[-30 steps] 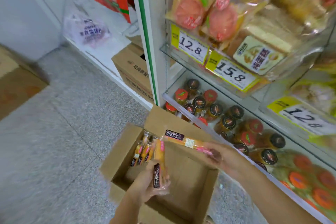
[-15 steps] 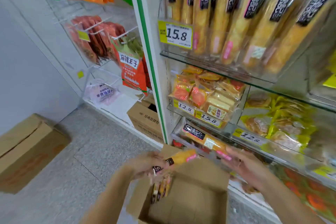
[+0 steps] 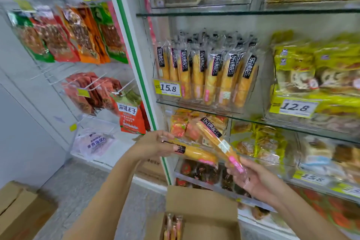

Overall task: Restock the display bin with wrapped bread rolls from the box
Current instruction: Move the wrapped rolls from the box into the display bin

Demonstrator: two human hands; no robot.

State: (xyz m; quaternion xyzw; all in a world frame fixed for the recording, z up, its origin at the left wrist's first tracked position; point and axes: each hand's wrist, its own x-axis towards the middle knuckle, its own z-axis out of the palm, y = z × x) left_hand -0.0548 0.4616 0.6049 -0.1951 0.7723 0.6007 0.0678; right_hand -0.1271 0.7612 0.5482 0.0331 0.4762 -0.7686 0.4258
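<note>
Held one wrapped bread roll (image 3: 194, 153) in the left hand (image 3: 153, 145), grip clenched on its dark-labelled end, roll lying nearly level and pointing right. Held a second roll (image 3: 220, 142) in the right hand (image 3: 253, 179), grip closed on the pink-labelled lower end, dark label tilted up and leftward toward the shelf. Both carried in mid-air above the open box (image 3: 202, 212), well below the display bin (image 3: 204, 101). More rolls (image 3: 173, 228) seen upright along the box's left wall.

Judged the step as the lift to the bin, neither roll placed yet. Bin looked already well filled: a row of rolls (image 3: 206, 76) standing upright, dark labels at the top and facing out, behind a 15.8 price tag (image 3: 168, 88).

To do it well, probably: turn each roll upright with the dark label on top and forward, matching the row. Feed one at a time, right hand first since its roll was already angled that way. Slip into whatever gap shows, perhaps at the right end, though blur made gaps hard to tell. Squeeze lightly; soft bread and thin film likely to crush or crinkle. Clear the glass shelf edge (image 3: 194, 104) on the way up.
</note>
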